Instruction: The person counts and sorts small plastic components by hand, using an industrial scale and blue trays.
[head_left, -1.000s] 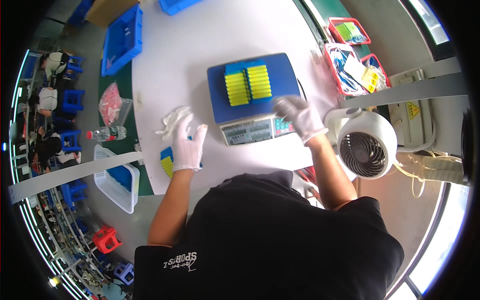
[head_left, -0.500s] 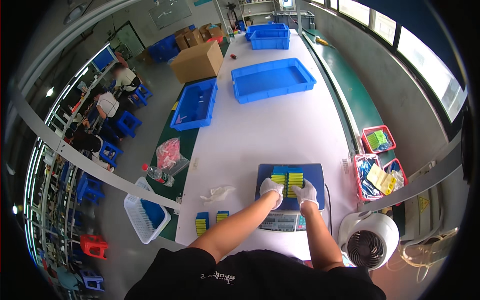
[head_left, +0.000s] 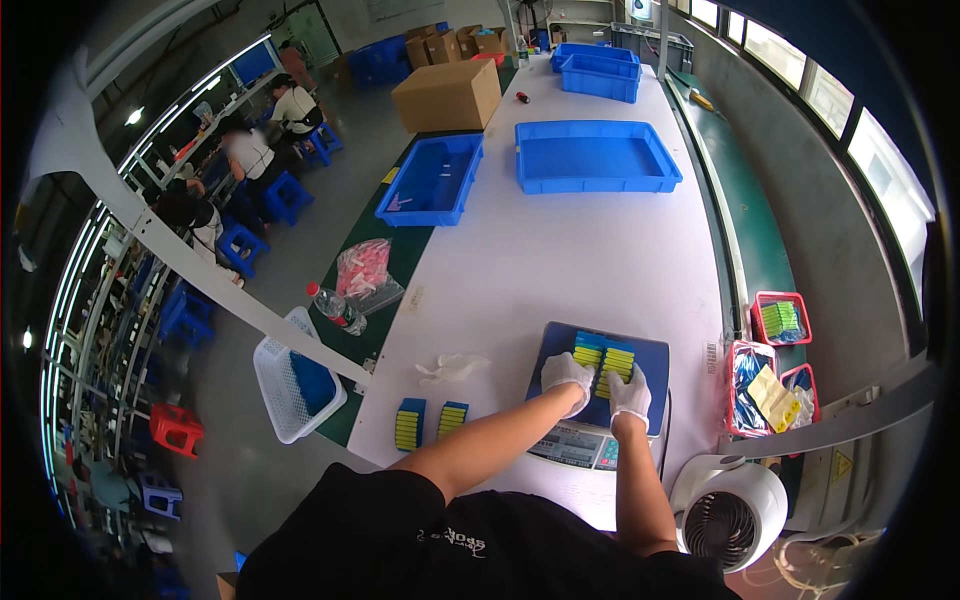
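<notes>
Both gloved hands rest on the scale (head_left: 600,395) at the near edge of the white counter (head_left: 560,260). The left hand (head_left: 566,374) and the right hand (head_left: 630,395) grasp the yellow-blue packs (head_left: 604,357) lying on the blue platform. Two more stacks (head_left: 427,422) lie to the left, near a crumpled glove (head_left: 452,368).

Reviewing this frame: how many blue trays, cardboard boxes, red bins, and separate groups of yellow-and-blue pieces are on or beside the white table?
Blue trays: 3 (nearest, wide one, far one)
Cardboard boxes: 3 (large one; two small ones farther back)
Red bins: 3
Groups of yellow-and-blue pieces: 3 (on the scale, two on the table)
Total: 12
</notes>
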